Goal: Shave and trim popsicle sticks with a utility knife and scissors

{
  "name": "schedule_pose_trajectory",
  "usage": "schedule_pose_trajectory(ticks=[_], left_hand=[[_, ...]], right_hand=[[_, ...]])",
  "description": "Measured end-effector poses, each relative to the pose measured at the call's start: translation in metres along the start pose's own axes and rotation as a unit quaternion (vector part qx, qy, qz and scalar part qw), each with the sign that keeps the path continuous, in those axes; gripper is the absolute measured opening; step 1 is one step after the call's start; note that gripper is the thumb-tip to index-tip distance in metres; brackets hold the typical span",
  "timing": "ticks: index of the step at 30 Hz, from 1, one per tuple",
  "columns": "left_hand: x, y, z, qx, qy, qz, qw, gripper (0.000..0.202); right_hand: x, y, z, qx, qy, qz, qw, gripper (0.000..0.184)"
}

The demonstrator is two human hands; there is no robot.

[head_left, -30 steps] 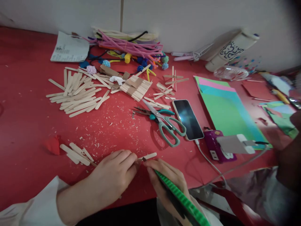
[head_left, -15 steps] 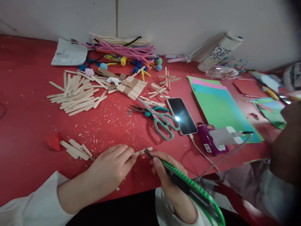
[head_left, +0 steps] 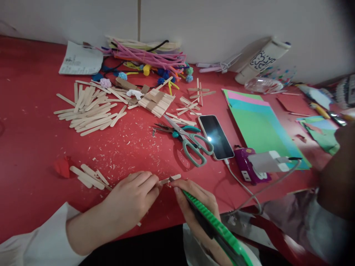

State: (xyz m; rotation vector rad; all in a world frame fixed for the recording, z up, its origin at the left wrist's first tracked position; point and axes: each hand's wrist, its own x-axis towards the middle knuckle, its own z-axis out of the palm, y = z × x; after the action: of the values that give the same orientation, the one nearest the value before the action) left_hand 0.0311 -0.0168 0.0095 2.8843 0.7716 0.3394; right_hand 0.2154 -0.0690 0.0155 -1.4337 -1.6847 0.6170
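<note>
My left hand [head_left: 135, 195] is closed and presses a popsicle stick [head_left: 175, 177] down on the red table. The stick's right end sticks out past my fingers. In my right hand [head_left: 194, 201] is a green utility knife [head_left: 213, 218], gripped near its blade. The blade tip touches the stick between my two hands. Small wood shavings [head_left: 138, 157] lie scattered on the table in front. A few cut sticks [head_left: 88, 176] lie left of my left hand, next to a red crumpled piece [head_left: 62, 167].
Farther back are a pile of popsicle sticks [head_left: 88, 111], scissors [head_left: 191, 142] lying over pliers, a phone [head_left: 216, 137] on a cable, a purple box [head_left: 248, 166] and coloured paper [head_left: 257, 125]. Pipe cleaners [head_left: 146, 55] and a tumbler [head_left: 262, 59] stand by the wall. Another person's arm [head_left: 332, 177] is at right.
My right hand and the knife have shifted slightly left and the blade sits closer to my left fingers on the stick. My left hand holds its place.
</note>
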Motion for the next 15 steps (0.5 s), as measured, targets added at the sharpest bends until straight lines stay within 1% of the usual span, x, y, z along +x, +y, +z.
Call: schedule_pose_trajectory(ticks=[3, 5, 10, 13, 14, 15], left_hand=[[0.000, 0.000, -0.001, -0.011, -0.015, -0.004, 1.000, 0.019], [0.000, 0.000, -0.002, -0.012, -0.017, -0.007, 1.000, 0.020], [0.001, 0.001, -0.003, -0.006, -0.002, -0.010, 1.000, 0.019], [0.002, 0.000, -0.002, -0.004, 0.001, -0.002, 1.000, 0.018], [0.003, -0.001, -0.002, -0.004, -0.007, 0.002, 1.000, 0.018], [0.003, -0.002, -0.002, -0.004, -0.017, 0.004, 1.000, 0.019]], right_hand=[[0.004, 0.000, 0.000, -0.005, -0.019, -0.007, 1.000, 0.019], [0.005, 0.003, 0.000, -0.011, -0.016, 0.000, 1.000, 0.017], [0.001, 0.009, 0.000, -0.034, 0.062, 0.022, 0.997, 0.009], [-0.007, 0.012, 0.002, 0.012, 0.070, 0.047, 0.996, 0.011], [-0.011, 0.014, 0.003, 0.033, 0.089, 0.051, 0.994, 0.012], [-0.015, 0.017, 0.004, 0.053, 0.127, 0.052, 0.989, 0.013]])
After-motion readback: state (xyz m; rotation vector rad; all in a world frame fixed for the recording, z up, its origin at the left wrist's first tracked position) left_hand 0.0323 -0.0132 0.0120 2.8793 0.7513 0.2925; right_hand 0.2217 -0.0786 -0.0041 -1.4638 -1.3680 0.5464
